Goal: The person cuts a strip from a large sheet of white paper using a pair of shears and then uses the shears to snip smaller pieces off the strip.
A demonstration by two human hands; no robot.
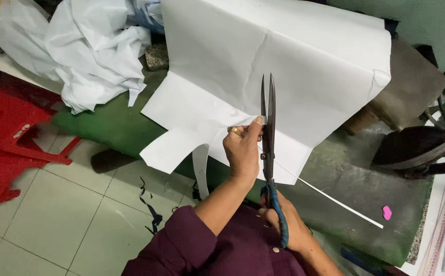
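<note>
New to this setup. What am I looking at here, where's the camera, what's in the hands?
There is no machine: a person works with bare hands, filmed by one camera on their head looking down. The left hand pinches the edge of a white sheet spread over a green table. The right hand holds big scissors, blades nearly closed, pointing away along the sheet's edge. A thin cut strip trails off to the right. Also there: crumpled white cloth, a dark iron, a red stool on the floor.
</note>
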